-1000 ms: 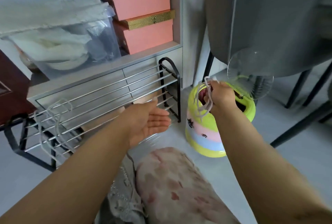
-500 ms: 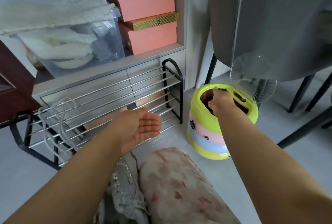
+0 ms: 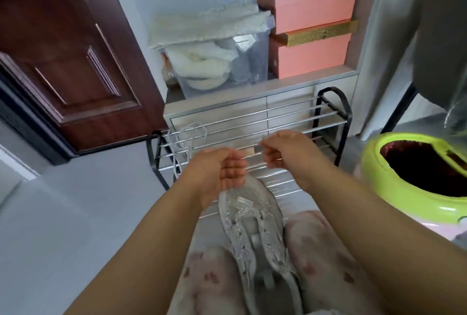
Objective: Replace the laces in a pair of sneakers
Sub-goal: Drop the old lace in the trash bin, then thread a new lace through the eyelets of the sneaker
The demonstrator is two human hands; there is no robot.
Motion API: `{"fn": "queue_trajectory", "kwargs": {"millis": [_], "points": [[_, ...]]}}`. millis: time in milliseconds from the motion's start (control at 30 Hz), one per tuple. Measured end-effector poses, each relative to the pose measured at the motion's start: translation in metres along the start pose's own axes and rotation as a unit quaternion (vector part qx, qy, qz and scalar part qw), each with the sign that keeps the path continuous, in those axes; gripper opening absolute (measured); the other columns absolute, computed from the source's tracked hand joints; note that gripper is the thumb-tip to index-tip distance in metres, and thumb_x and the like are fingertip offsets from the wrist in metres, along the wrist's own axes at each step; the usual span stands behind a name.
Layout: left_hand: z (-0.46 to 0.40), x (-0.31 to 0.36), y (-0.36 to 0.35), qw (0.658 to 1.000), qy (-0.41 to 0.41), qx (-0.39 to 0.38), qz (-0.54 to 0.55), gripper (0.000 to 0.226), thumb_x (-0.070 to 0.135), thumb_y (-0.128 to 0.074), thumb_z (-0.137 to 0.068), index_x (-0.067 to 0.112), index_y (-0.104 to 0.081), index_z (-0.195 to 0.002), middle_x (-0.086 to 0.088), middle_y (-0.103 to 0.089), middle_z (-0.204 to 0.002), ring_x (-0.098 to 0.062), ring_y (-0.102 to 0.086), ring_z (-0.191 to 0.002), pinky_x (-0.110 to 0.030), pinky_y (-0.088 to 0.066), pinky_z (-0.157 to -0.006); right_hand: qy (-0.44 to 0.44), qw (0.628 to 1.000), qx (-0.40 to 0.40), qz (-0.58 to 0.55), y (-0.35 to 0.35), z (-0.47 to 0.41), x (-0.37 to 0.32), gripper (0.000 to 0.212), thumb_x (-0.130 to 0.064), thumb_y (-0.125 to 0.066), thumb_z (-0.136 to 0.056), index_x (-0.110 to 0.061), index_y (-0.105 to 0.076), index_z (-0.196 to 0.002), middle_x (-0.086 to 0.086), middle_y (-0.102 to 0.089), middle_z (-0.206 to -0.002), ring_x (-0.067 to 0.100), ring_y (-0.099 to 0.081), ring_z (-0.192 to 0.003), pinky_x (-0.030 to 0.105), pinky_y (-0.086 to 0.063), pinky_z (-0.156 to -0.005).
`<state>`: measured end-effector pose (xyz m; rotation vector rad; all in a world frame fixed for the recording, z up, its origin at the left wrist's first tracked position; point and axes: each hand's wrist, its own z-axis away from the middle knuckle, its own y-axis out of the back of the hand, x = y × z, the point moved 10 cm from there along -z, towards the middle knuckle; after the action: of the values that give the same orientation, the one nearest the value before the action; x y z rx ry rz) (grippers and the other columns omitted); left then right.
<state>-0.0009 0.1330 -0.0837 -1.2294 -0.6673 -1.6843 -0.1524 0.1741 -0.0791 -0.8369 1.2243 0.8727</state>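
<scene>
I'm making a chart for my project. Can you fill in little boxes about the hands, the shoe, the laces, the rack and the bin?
left hand: fingers curled, above the shoe's toe; holding anything: cannot tell
right hand: fingers curled; holding anything: cannot tell
shoe: grey, sparkly, no lace, between the knees
laces: white, draped over the rack's left end
rack: black frame, metal bars
bin: green, open, on the right

Both hands, left hand [image 3: 222, 173] and right hand [image 3: 280, 149], are raised above the toe of the sneaker [image 3: 255, 223] lying between the knees. Directly ahead, the shoe rack [image 3: 331, 117] bars forward passage; white laces [image 3: 187, 137] hang over its left end. The bin [image 3: 394, 188] blocks the right side. Open grey floor [image 3: 88, 201] lies to the left, bounded by the door [image 3: 75, 62].
</scene>
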Motion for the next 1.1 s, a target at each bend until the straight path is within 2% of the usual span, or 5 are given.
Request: {"fn": "queue_trajectory", "kwargs": {"millis": [300, 400, 567, 900, 1100], "points": [[-0.062, -0.046, 0.128, 0.976, 0.066, 0.205, -0.024, 0.013, 0.008, -0.049, -0.096, 0.006, -0.059, -0.087, -0.007, -0.054, -0.072, -0.017, -0.054, -0.062, -0.024, -0.051, -0.048, 0.076, 0.993, 0.047, 0.08, -0.015, 0.007, 0.005, 0.022, -0.017, -0.062, -0.087, 0.002, -0.059, -0.076, 0.009, -0.057, -0.065, 0.021, -0.049, -0.063, 0.04, -0.046, -0.07], [-0.086, -0.064, 0.142, 0.971, 0.091, 0.222, -0.025, 0.011, 0.004, -0.045, -0.097, 0.006, -0.056, -0.1, -0.008, -0.054, -0.077, -0.018, -0.055, -0.065, -0.024, -0.052, -0.045, 0.068, 0.994, 0.062, 0.05, -0.007, 0.003, 0.014, 0.02, -0.015, -0.062, -0.087, 0.001, -0.059, -0.075, 0.011, -0.055, -0.064, 0.021, -0.047, -0.063, 0.038, -0.043, -0.066], [-0.121, -0.088, 0.144, 0.971, 0.112, 0.211, 0.005, 0.011, 0.009, -0.046, -0.099, 0.005, -0.054, -0.094, -0.011, -0.055, -0.077, -0.018, -0.052, -0.063, -0.031, -0.048, -0.061, 0.041, 0.997, 0.066, 0.012, -0.003, -0.005, 0.025, 0.017, -0.01, -0.063, -0.086, -0.009, -0.06, -0.069, 0.006, -0.055, -0.059, 0.019, -0.048, -0.061, 0.031, -0.044, -0.063], [-0.169, -0.122, 0.147, 0.961, 0.147, 0.225, 0.071, 0.016, 0.009, -0.05, -0.097, 0.012, -0.054, -0.083, -0.002, -0.047, -0.047, -0.005, -0.041, -0.026, -0.014, -0.041, -0.034, 0.05, 0.998, 0.043, 0.006, -0.006, -0.009, 0.029, 0.017, -0.009, -0.062, -0.086, -0.009, -0.063, -0.068, 0.005, -0.056, -0.059, 0.017, -0.052, -0.064, 0.024, -0.045, -0.061], [-0.167, -0.074, 0.143, 0.964, 0.063, 0.247, -0.073, 0.017, 0.014, -0.059, -0.093, 0.009, -0.066, -0.107, -0.008, -0.054, -0.076, -0.016, -0.04, -0.05, -0.018, -0.034, -0.036, 0.047, 0.998, 0.04, 0.004, -0.007, -0.01, 0.03, 0.03, -0.008, -0.061, -0.085, -0.017, -0.056, -0.057, 0.005, -0.056, -0.061, 0.016, -0.057, -0.075, 0.02, -0.045, -0.059]]}}
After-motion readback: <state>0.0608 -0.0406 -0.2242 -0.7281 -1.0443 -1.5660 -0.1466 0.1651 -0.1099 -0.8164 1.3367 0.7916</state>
